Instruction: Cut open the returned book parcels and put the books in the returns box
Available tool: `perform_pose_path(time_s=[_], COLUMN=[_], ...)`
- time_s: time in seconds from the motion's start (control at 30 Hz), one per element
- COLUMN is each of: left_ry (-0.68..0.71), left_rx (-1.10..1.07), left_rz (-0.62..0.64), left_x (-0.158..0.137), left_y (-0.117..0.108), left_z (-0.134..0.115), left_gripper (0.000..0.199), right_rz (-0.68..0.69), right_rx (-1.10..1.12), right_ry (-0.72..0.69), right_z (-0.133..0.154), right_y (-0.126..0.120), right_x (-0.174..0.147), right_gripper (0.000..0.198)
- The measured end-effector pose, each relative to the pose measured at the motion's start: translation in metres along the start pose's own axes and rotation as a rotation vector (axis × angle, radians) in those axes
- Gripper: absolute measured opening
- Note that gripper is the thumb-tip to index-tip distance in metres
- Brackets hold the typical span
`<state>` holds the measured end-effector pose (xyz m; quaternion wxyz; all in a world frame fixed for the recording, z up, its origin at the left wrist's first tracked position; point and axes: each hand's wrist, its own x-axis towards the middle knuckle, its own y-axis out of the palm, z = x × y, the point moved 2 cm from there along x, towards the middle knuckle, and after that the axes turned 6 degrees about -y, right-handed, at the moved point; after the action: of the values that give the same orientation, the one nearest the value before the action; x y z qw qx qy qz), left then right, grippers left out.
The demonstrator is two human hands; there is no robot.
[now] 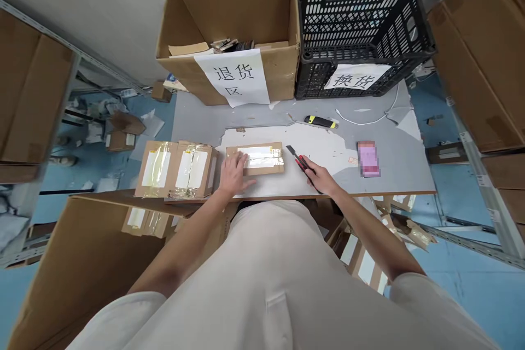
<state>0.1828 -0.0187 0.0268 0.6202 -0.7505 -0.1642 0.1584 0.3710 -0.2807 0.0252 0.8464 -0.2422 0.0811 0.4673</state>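
Note:
A small taped cardboard box [270, 168] with a white label lies on the table before me. My left hand [233, 175] rests on its left end, fingers spread. In my right hand [318, 176], just right of the box, is a black utility knife [293, 152], its blade end pointing up and left toward the box. The knife is apart from the box. Two more taped parcels, a left one [154, 168] and a right one [192, 169], stand side by side left of my left hand.
A large open carton [229, 5] with a paper sign and a black plastic crate [365, 54] stand at the table's back. A yellow-black cutter [321, 121], white cable [365, 122] and blurred pink item [369, 158] lie on the table [397, 175]. Another open carton [98, 262] is at lower left.

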Motion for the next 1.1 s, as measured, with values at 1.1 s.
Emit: perform_pose_path(time_s=[1.1], left_ry=[-0.03], left_rx=[-0.018], left_rz=[0.056], left_x=[0.046], left_y=[0.01], left_z=[-0.007], left_gripper=[0.115], right_rz=[0.13], right_rx=[0.101], right_ry=[0.057], right_z=[0.008], right_y=[0.008], right_x=[0.018], right_gripper=[0.058])
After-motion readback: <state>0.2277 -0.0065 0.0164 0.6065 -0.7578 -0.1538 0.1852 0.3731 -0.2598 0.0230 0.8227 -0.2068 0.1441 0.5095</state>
